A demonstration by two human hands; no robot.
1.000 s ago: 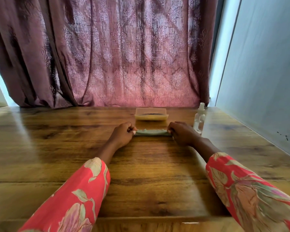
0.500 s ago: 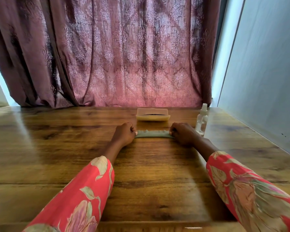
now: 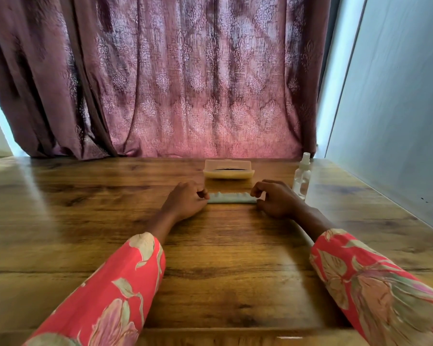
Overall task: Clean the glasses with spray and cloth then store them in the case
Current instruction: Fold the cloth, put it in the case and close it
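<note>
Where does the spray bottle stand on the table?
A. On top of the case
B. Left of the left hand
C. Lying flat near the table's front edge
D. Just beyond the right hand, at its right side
D: the spray bottle stands upright just past the right hand, right of the case.

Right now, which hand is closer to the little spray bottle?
The right hand. It grips the cloth's right end, just left of the spray bottle. The left hand grips the far end, farther away.
</note>
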